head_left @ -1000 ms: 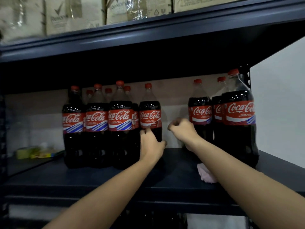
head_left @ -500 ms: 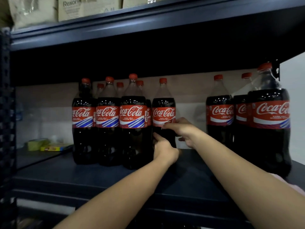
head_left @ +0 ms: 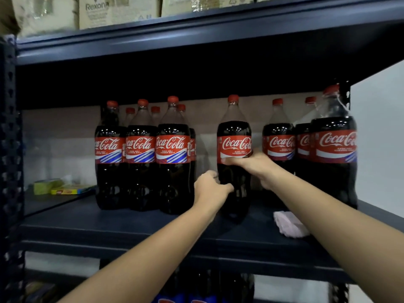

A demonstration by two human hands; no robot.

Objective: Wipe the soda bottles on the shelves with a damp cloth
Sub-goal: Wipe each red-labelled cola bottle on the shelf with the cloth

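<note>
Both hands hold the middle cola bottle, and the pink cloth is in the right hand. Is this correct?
Not quite. The head view shows the left hand and right hand on the middle cola bottle, but the pink cloth is in neither hand: it lies on the shelf, under the right forearm.

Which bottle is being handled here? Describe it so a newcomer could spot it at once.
On the dark metal shelf, cola bottles stand in a left cluster and a right cluster. The handled bottle stands alone in the gap between them, gripped by the right hand at its label and the left hand lower down.
</note>
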